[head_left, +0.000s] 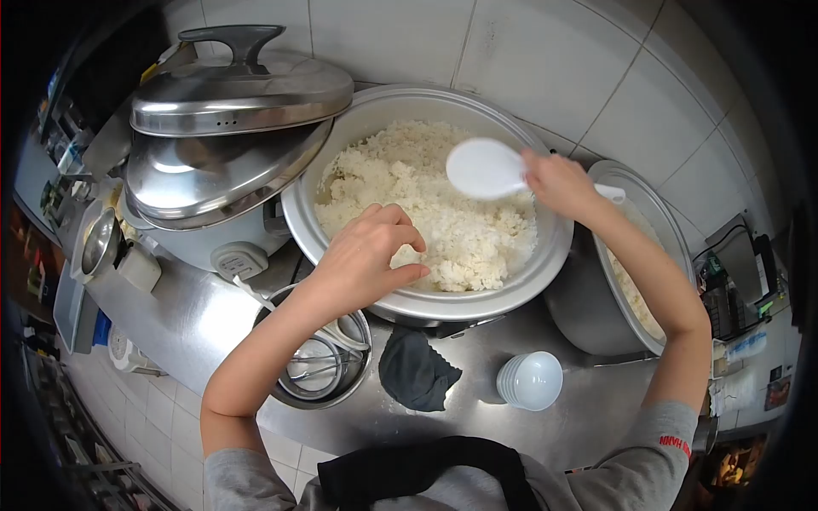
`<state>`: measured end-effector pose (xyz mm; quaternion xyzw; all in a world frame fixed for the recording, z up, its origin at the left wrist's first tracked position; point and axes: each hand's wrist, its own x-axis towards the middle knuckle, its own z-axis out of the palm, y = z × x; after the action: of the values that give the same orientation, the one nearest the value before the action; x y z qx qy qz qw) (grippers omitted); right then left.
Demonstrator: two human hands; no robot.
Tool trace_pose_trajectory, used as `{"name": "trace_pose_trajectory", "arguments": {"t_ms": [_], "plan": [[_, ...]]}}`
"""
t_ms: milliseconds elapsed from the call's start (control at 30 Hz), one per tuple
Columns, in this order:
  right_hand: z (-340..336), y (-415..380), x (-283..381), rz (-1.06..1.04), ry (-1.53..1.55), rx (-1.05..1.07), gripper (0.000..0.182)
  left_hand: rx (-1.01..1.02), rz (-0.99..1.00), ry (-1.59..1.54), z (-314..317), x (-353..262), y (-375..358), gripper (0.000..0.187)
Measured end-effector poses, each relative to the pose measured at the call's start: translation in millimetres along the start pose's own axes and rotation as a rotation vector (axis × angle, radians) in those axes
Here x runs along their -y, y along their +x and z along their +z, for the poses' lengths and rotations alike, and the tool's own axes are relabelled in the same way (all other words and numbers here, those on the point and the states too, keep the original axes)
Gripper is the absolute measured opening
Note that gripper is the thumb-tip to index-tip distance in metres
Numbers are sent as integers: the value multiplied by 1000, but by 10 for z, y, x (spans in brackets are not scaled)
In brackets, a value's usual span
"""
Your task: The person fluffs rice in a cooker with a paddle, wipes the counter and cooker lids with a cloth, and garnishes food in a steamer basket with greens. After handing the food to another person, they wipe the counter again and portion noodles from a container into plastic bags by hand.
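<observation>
White paddle gripped in right hand above rice in pot; left hand half-curled, empty, over near rim. Steel counter crowded: lids left, second pot right, cloth, bowls by front edge. Red sleeve lettering unreadable.

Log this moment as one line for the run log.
right hand: holds white rice paddle | left hand: fingers curled over rice | pot: open | lid: set aside, left

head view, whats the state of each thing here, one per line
big round metal rice pot: open, holds white rice
white plastic rice paddle: held above the rice by right hand
left hand: fingers curled over the rim
steel domed lids: off, stacked
white bowls: upside down
</observation>
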<state>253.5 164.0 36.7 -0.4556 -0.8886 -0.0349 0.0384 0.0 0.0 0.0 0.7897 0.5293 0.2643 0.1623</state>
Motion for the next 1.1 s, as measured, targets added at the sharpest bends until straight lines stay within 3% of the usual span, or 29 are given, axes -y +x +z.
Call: {"name": "trace_pose_trajectory", "arguments": {"t_ms": [67, 100, 167, 200, 300, 533, 800, 933, 1033, 1100], "plan": [[146, 43, 32, -48, -45, 266, 22, -27, 40, 42, -45, 23, -3, 24], [149, -18, -97, -51, -93, 282, 22, -60, 43, 5, 55, -54, 10, 24], [364, -6, -178, -302, 90, 286, 21, -47, 81, 29, 23, -49, -7, 25], [300, 23, -84, -198, 136, 460, 23, -45, 76, 36, 38, -42, -16, 25], [260, -60, 58, -276, 193, 516, 24, -46, 105, 54, 126, -45, -20, 25], [302, -3, 207, -317, 190, 552, 20, -94, 79, 63, 124, -54, 0, 25], [297, -17, 357, -339, 135, 385, 17, -167, 108, 69, -112, 12, -136, 30], [372, 41, 325, -409, 153, 463, 16, -96, 82, 130, -123, 19, -186, 27], [397, 74, 290, -443, 405, 524, 12, -56, 53, 101, -88, -33, -112, 25], [385, 113, 244, -177, 544, 905, 9, -12, -3, 50, -71, -14, -58, 24]]}}
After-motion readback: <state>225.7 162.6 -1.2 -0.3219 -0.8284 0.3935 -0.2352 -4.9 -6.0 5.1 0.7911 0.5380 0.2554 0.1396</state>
